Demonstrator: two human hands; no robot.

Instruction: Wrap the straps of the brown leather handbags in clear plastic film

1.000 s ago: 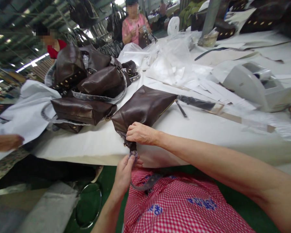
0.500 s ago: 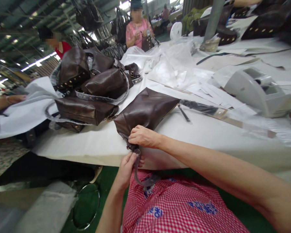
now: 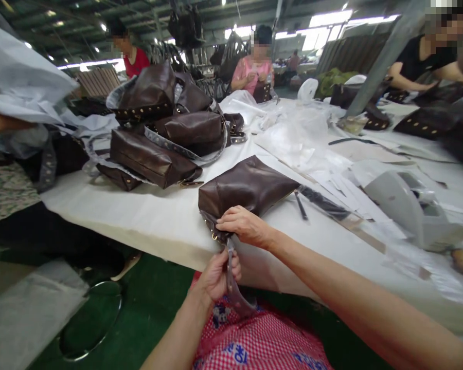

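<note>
A dark brown leather handbag [image 3: 247, 180] lies on its side on the white-covered table, one end toward me at the front edge. My right hand [image 3: 244, 225] grips that near end, with its fingers bent over the leather beside some gold hardware. Just below, my left hand [image 3: 219, 275] is closed around a strap [image 3: 231, 288] wrapped in clear plastic. The strap runs from the bag's end, and its lower part hangs over my red checked apron [image 3: 254, 339]. A dark zipper pull [image 3: 301, 206] sticks out at the bag's right side.
Several brown bags [image 3: 150, 154] are piled at the left of the table [image 3: 139, 216]. Plastic film and paper [image 3: 293, 128] spread across the middle, near a grey tape dispenser [image 3: 405, 200]. Co-workers stand around; one at far left holds a white sheet [image 3: 23, 72].
The view has swung, shifting the table's contents rightward. My left hand has drawn slightly away from the bag along the strap. The co-worker's white sheet at left has risen.
</note>
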